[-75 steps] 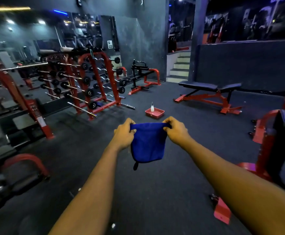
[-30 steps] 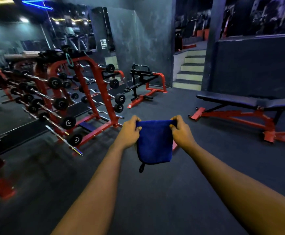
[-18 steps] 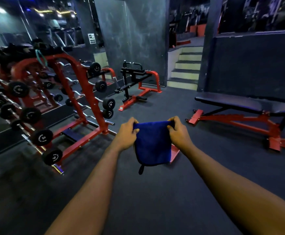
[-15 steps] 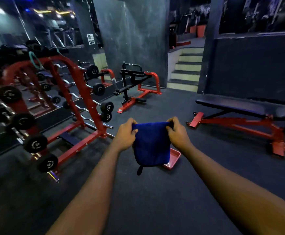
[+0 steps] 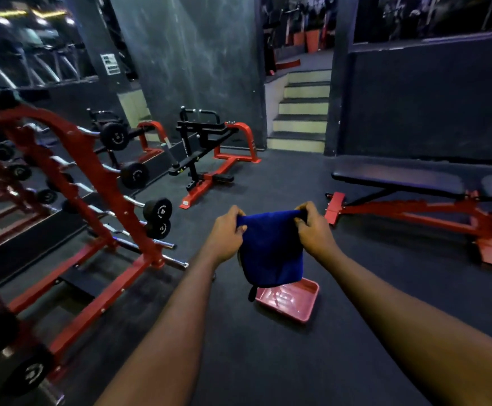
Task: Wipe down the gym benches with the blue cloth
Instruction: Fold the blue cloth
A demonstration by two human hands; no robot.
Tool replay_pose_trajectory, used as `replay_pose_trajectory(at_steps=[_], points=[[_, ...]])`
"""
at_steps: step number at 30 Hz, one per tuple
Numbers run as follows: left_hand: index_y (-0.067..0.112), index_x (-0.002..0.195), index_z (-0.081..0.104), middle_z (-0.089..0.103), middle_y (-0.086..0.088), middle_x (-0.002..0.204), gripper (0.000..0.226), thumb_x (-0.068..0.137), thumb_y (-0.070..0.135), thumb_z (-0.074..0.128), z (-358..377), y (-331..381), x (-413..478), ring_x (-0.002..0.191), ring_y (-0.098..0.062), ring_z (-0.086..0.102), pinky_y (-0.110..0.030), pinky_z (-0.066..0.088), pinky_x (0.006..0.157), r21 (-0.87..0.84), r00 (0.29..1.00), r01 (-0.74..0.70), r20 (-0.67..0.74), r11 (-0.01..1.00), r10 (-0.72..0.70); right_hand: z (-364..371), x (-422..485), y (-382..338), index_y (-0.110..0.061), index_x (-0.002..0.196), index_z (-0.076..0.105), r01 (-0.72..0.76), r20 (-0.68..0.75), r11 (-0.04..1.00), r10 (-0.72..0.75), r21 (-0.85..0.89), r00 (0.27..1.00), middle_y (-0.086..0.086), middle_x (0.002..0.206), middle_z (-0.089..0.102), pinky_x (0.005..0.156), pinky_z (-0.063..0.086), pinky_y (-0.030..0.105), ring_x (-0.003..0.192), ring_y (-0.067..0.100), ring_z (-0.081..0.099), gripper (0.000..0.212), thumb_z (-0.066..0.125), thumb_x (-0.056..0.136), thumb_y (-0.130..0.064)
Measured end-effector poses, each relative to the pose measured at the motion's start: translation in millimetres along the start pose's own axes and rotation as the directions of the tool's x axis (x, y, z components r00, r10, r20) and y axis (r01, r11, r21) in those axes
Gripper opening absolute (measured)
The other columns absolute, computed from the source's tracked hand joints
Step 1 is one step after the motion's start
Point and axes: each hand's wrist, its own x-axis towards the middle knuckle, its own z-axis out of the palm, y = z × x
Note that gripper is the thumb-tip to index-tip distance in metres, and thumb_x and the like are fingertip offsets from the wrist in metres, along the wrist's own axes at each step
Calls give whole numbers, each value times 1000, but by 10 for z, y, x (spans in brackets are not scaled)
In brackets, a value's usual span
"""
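Cloth (image 5: 271, 247) hangs between left hand (image 5: 227, 232) and right hand (image 5: 312, 230), each pinching a top corner. Wiping looks not yet begun; the bench (image 5: 400, 178) sits beyond the right hand, so reaching it comes next.

Both hands pinch the top corners of a blue cloth (image 5: 271, 250) at frame centre, left hand (image 5: 227, 233) and right hand (image 5: 312, 230) apart. A red tray (image 5: 290, 303) lies on the floor just below. A bench (image 5: 409, 178) stands at right, a rack (image 5: 72, 183) at left, steps (image 5: 300, 109) at upper centre.
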Motion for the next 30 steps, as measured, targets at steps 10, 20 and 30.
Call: replay_pose_trajectory(at_steps=[10, 20, 30], points=[[7, 102, 51, 58, -9, 90, 11, 93, 1, 54, 411, -647, 1890, 79, -21, 53, -26, 37, 67, -46, 979, -69, 187, 997, 77, 529, 1407, 410, -6, 110, 56, -200, -186, 980, 199, 13, 962, 9, 98, 61, 72, 34, 25, 91, 22, 55, 18, 51, 93, 1], [5, 104, 52, 58, -9, 90, 12, 92, 0, 53, 1570, -1013, 3238, 80, -22, 55, -26, 37, 68, -31, 933, -19, 358, 999, 29, 644, 2574, 1485, -9, 108, 54, -398, -209, 914, 405, 73, 890, 3, 96, 60, 79, 46, 37, 91, 19, 57, 13, 50, 96, -4], [14, 94, 45, 57, -4, 87, 20, 90, -5, 49, 2865, -1652, 3968, 73, -14, 53, -16, 38, 56, 34, 846, 86, 526, 996, -91, 1049, 3280, 2782, -16, 101, 52, -650, -199, 746, 665, 142, 720, -3, 91, 58, 68, 39, 27, 85, 14, 55, 14, 51, 96, -3]])
